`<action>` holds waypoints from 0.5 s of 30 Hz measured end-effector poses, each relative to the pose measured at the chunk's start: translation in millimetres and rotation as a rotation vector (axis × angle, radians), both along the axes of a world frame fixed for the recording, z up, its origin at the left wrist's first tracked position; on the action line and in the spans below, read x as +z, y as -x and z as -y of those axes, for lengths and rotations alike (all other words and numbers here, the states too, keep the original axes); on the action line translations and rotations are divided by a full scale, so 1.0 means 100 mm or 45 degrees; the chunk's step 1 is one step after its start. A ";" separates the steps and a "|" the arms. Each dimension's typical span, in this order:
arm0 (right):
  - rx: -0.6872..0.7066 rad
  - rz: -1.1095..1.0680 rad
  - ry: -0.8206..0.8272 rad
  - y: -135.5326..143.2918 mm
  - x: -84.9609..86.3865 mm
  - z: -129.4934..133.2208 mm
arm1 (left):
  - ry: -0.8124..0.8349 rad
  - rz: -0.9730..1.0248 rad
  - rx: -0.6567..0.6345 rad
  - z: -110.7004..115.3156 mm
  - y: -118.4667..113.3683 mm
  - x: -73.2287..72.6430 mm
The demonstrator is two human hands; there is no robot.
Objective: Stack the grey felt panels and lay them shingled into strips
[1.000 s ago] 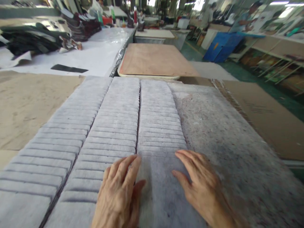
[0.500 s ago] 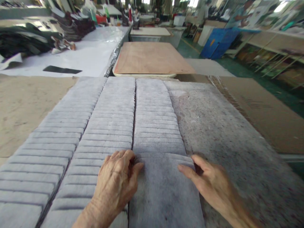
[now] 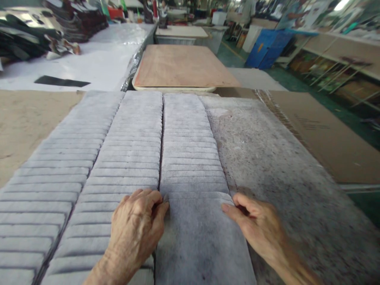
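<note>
A grey fabric piece (image 3: 198, 237) lies at the near end of the right-hand row of overlapping grey pieces (image 3: 190, 146). My left hand (image 3: 136, 225) pinches its upper left corner between thumb and curled fingers. At the upper right corner, my right hand (image 3: 258, 225) grips the edge between thumb and forefinger. The top edge of the piece lies over the row's nearest pieces. To the left run a middle row (image 3: 130, 158) and a left row (image 3: 59, 166) of similar overlapping pieces. My left wrist rests over the middle row.
Speckled grey felt (image 3: 267, 158) covers the table's right side, with brown cardboard (image 3: 335, 134) beyond it. A wooden board (image 3: 184, 65) stands past the far edge. At the back left, a white table (image 3: 101, 59) bears a black strip (image 3: 62, 81). Two people are in the background.
The view has shifted slightly, so the rows appear farther left and higher. Both hands keep hold of the top corners; the piece's top edge sits closer against the row.
</note>
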State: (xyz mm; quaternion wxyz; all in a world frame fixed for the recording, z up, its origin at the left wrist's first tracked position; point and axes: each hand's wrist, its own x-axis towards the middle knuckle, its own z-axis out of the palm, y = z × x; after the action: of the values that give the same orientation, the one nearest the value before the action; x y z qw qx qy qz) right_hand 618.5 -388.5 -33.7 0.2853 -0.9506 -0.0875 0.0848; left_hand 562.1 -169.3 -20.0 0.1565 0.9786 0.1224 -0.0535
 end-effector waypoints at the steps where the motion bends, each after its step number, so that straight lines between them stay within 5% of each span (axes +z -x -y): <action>1: 0.007 0.005 0.014 0.00 0.00 0.00 | -0.007 0.011 0.001 0.00 0.01 0.00; 6: 0.058 0.116 0.125 0.04 -0.03 -0.01 | -0.041 0.057 -0.023 0.03 0.04 0.01; 10: 0.119 0.459 0.198 0.05 -0.02 -0.04 | -0.134 0.111 -0.046 0.05 0.05 -0.02; 15: 0.387 0.526 0.075 -0.08 0.02 0.02 | -0.113 0.324 -0.134 0.00 0.00 -0.08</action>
State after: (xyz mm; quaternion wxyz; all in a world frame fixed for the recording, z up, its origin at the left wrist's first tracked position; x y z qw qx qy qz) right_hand 626.3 -390.2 -31.4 0.2174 -0.9316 -0.2833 -0.0669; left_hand 561.9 -169.2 -27.9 0.1244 0.9885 0.0523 0.0683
